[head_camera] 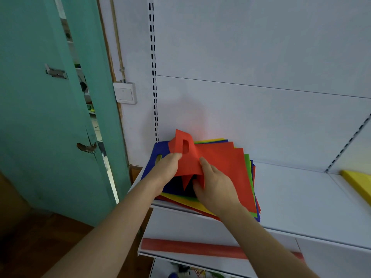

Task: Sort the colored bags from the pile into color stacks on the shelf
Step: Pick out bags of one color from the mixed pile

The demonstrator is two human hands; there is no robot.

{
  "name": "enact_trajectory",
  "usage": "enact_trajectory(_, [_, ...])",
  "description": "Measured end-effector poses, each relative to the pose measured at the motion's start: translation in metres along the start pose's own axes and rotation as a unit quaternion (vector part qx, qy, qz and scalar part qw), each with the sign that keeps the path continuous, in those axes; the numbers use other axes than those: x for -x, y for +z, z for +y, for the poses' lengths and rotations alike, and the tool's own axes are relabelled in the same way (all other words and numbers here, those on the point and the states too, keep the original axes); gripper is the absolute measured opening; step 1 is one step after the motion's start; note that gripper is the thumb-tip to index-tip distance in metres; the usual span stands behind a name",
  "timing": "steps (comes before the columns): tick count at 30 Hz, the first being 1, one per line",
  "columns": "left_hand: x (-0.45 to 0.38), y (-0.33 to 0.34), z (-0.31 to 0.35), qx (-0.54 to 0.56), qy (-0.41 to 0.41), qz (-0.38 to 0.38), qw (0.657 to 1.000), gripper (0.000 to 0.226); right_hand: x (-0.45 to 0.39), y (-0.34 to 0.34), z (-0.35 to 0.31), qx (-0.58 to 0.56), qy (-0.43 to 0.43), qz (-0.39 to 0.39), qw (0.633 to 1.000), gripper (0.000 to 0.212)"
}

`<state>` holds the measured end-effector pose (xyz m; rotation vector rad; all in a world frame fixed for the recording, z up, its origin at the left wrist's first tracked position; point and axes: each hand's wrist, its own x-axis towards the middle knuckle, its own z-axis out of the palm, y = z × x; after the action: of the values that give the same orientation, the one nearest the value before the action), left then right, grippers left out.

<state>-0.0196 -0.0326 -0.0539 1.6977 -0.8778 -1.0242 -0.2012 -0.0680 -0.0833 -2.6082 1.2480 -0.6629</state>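
Note:
A pile of flat colored bags (251, 177) lies on the left part of the white shelf (291, 197), with red, blue, green and yellow layers showing at its edges. The top red bag (220, 163) has its handle end curled upward. My left hand (166, 169) pinches that lifted end near the handle slot. My right hand (214, 185) grips the bag's near edge, fingers curled under it. A blue bag (160, 149) lies just beneath. A yellow stack (359, 181) sits at the shelf's right edge.
The shelf's white back panel (261, 97) has a slotted upright (153, 77) on its left. A teal door (40, 117) stands ajar at left, beside a wall switch (124, 93). A lower shelf with a red price strip (190, 247) juts out below.

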Motion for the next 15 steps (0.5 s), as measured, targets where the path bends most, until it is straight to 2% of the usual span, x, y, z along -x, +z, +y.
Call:
enact_trajectory(3, [0.003,-0.008,0.001,-0.032,0.026,0.031,0.999,0.045,-0.007,-0.002,-0.003,0.069,0.027,0.029,0.997,0.036])
enact_trajectory(6, [0.003,-0.021,0.001,-0.022,0.000,0.106,0.994,0.054,-0.004,-0.005,0.002,0.048,0.007,0.101,0.994,0.028])
enact_trajectory(8, [0.003,-0.027,0.002,0.086,-0.057,0.066,0.992,0.052,-0.003,-0.004,0.003,0.064,-0.017,0.120,0.990,0.031])
enact_trajectory(10, [0.003,-0.028,0.003,0.141,-0.071,0.022,0.987,0.049,-0.001,0.001,0.003,0.103,-0.057,0.119,0.986,0.041])
enact_trajectory(12, [0.001,-0.027,0.003,0.129,-0.046,0.047,0.989,0.039,0.003,0.007,0.003,0.137,-0.096,0.104,0.980,0.055])
enact_trajectory(15, [-0.004,-0.025,0.005,0.106,-0.013,0.101,0.989,0.028,0.011,0.018,0.009,0.162,-0.131,0.034,0.978,0.062])
